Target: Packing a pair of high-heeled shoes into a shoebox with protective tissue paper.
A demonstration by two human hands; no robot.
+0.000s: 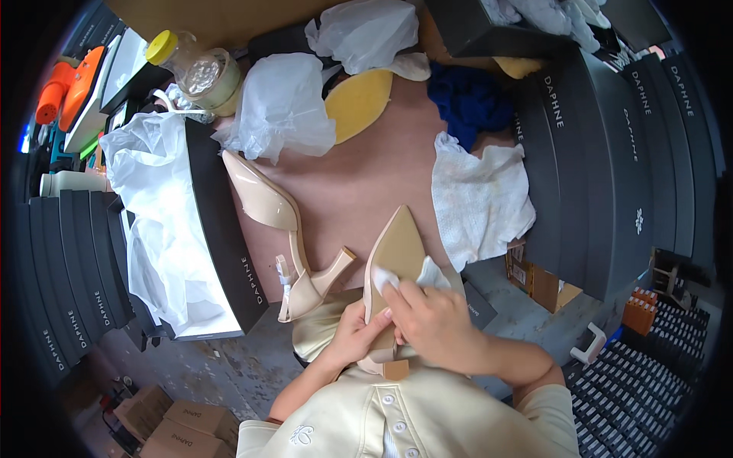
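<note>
A beige pointed high-heeled shoe (400,243) lies sole up in front of my body, its toe pointing away from me and its heel toward my shirt. My left hand (359,333) grips it round the waist from the left side. In my right hand (435,317) is a bunched white cloth (385,279), pressed on the tan sole; a loose end of it sticks out past my knuckles. The matching beige shoe (263,195) lies on its side on the table to the left, with clear wrapping round its strap buckle.
An open black shoebox (221,206) with white tissue paper (156,221) stands at the left. Beyond the shoes are white plastic bags (282,107), a yellow sponge pad (359,105) and a jar with a yellow lid (164,49). A white towel (481,198), a blue cloth (469,99) and black shoeboxes (580,175) line the right.
</note>
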